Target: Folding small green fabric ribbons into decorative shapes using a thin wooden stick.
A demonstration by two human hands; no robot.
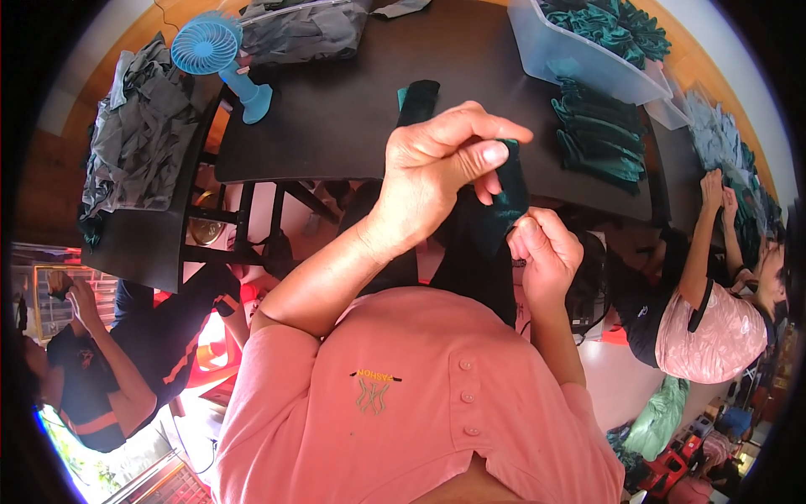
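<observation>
A narrow piece of dark green velvet fabric is stretched between my hands over the table's front edge. My left hand is closed at its upper end, the thumb bent and the index finger reaching past the cloth. Lower and to the right, my right hand pinches the bottom edge of the same piece. Just beyond my left hand, a dark green velvet strip lies on the dark table. Whether anything small is between my fingertips is hidden.
A stack of green velvet pieces lies at the right, beside a clear plastic bin of green cloth. Grey fabric piles and a blue fan stand left. Co-workers sit at left and right.
</observation>
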